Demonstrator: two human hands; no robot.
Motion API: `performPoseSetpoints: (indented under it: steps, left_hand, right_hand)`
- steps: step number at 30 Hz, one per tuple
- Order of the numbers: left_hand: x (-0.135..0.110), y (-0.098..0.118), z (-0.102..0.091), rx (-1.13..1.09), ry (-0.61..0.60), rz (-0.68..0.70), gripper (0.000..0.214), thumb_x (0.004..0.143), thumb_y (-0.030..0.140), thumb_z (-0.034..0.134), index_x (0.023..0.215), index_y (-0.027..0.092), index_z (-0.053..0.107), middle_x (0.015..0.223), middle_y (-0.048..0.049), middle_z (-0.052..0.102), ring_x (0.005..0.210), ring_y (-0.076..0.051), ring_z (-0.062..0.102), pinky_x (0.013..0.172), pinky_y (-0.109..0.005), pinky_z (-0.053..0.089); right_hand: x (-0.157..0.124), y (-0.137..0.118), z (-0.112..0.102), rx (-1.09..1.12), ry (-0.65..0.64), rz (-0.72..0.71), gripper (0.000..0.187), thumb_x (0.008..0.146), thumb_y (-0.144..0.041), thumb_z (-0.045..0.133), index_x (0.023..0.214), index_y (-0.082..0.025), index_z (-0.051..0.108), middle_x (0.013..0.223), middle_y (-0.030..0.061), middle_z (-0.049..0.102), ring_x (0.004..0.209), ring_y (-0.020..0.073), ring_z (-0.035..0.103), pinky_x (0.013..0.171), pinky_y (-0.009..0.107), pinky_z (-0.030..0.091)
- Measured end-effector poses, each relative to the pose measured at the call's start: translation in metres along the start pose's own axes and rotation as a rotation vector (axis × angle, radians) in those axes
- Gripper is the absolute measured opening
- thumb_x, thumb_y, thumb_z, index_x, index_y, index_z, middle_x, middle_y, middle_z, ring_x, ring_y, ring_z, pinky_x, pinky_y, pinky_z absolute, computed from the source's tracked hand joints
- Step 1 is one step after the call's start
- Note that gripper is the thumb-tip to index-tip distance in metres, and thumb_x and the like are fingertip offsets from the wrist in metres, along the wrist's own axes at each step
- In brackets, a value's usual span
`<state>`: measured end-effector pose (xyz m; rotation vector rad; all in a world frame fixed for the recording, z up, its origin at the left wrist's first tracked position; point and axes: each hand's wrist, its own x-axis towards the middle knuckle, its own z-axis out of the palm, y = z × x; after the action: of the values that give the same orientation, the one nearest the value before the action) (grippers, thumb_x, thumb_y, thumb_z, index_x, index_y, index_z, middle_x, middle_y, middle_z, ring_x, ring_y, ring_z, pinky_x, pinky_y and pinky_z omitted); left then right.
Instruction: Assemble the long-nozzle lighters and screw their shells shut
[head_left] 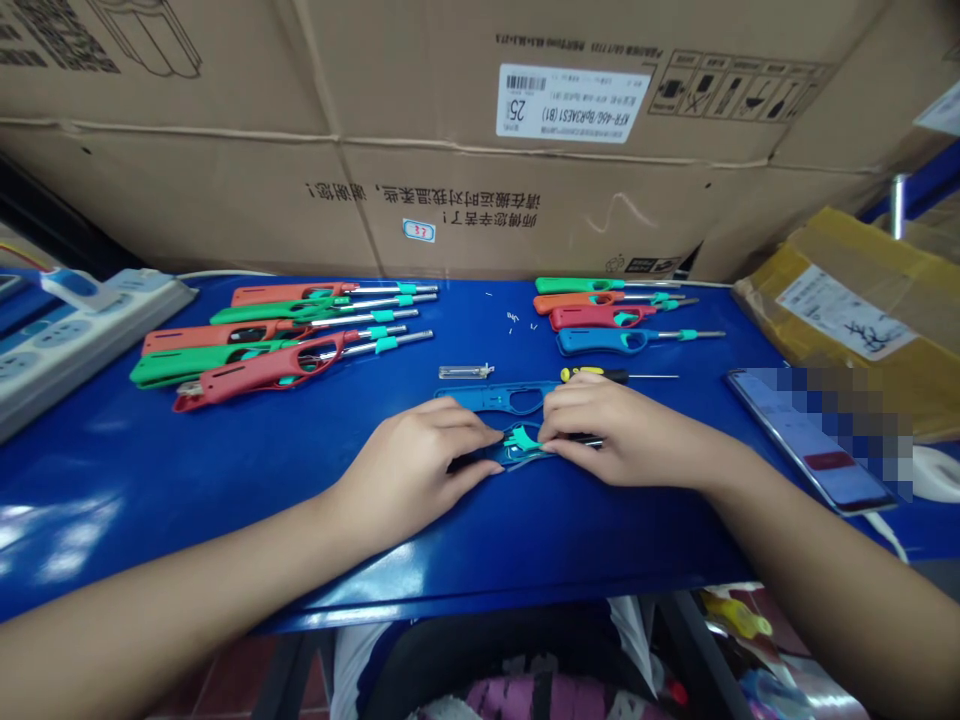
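Note:
My left hand (420, 462) is closed, thumb and fingers round the left end of an opened blue stick lighter (513, 455), whose inside faces up. A green trigger (520, 438) sits in it, between my two hands. From the right, my right hand (611, 430) pinches the same lighter near its metal tube (589, 441); the fingertips cover part of it. Just behind lies the loose blue half shell (480, 398). A clear fuel tank (462, 372) rests beyond that shell, and a yellow-and-black screwdriver (600, 375) lies behind my right hand.
Several red and green lighters (270, 370) lie at the left, near a white power strip (82, 335). More lighters (604, 342) are at the back right. Small white bits (513, 318) lie between. A phone (802, 440) and taped parcel (847, 310) stand right; a large carton (435, 150) closes the back.

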<state>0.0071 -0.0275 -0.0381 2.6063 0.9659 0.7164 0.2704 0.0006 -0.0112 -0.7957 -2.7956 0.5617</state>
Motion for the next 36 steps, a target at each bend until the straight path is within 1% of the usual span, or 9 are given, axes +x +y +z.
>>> performPoseSetpoints:
  steps: [4,7,12,18,23,28,36]
  left_hand:
    - [0.0006,0.001,-0.0004,-0.006,-0.009,-0.012,0.023,0.093,0.029,0.07,0.111,0.016,0.075,0.102,-0.0064,0.077,0.094,-0.023,0.071,0.086,-0.039,0.058]
    - [0.0013,0.0017,-0.0004,-0.019,-0.026,-0.011,0.023,0.094,0.028,0.069,0.113,0.016,0.075,0.104,-0.0066,0.077,0.095,-0.023,0.07,0.087,-0.038,0.058]
    - [0.0014,0.0014,0.0002,-0.013,-0.027,-0.013,0.02,0.094,0.027,0.069,0.111,0.017,0.075,0.104,-0.0069,0.077,0.094,-0.022,0.07,0.088,-0.038,0.057]
    - [0.0009,0.0008,0.0016,-0.017,-0.014,-0.009,0.024,0.094,0.027,0.069,0.114,0.016,0.075,0.102,-0.0069,0.076,0.094,-0.023,0.069,0.086,-0.039,0.057]
    - [-0.0005,0.0011,0.0023,-0.006,-0.021,-0.023,0.025,0.095,0.026,0.068,0.115,0.015,0.075,0.102,-0.0072,0.075,0.094,-0.024,0.068,0.086,-0.04,0.057]
    - [0.0003,0.0022,0.0021,-0.014,-0.024,-0.03,0.024,0.094,0.026,0.069,0.115,0.015,0.075,0.102,-0.0067,0.075,0.094,-0.023,0.067,0.086,-0.04,0.056]
    - [0.0009,0.0058,0.0019,-0.056,-0.061,-0.101,0.029,0.093,0.026,0.07,0.119,0.016,0.074,0.1,-0.0069,0.072,0.095,-0.025,0.065,0.087,-0.042,0.054]
  right_hand:
    - [0.0,-0.0001,-0.0016,-0.051,-0.033,-0.029,0.018,0.1,-0.018,0.052,0.091,-0.02,0.068,0.088,0.0035,0.068,0.085,0.019,0.057,0.087,0.036,0.038]
    - [-0.0004,-0.0006,-0.0025,-0.03,-0.024,-0.041,0.018,0.1,-0.018,0.052,0.091,-0.02,0.068,0.088,0.0037,0.067,0.086,0.0191,0.057,0.086,0.036,0.039]
    - [-0.0004,-0.001,-0.0014,-0.029,-0.005,-0.008,0.017,0.099,-0.018,0.053,0.09,-0.021,0.067,0.088,0.0038,0.067,0.085,0.0196,0.057,0.087,0.037,0.039]
    - [0.0003,0.0008,0.0009,-0.036,-0.024,-0.013,0.019,0.1,-0.017,0.052,0.09,-0.021,0.068,0.089,0.0033,0.068,0.086,0.0195,0.057,0.09,0.038,0.038]
    - [0.0006,0.0008,-0.0001,-0.025,-0.007,-0.011,0.017,0.099,-0.018,0.052,0.09,-0.02,0.067,0.088,0.002,0.067,0.084,0.0187,0.056,0.089,0.037,0.037]
    - [0.0007,0.0015,0.0004,-0.033,-0.011,-0.007,0.018,0.099,-0.018,0.052,0.089,-0.02,0.066,0.087,0.0025,0.067,0.083,0.0189,0.056,0.086,0.037,0.037]
    - [0.0018,0.0003,-0.002,0.007,0.073,-0.049,0.018,0.1,-0.02,0.052,0.089,-0.02,0.066,0.084,0.0017,0.067,0.081,0.017,0.054,0.086,0.035,0.037]
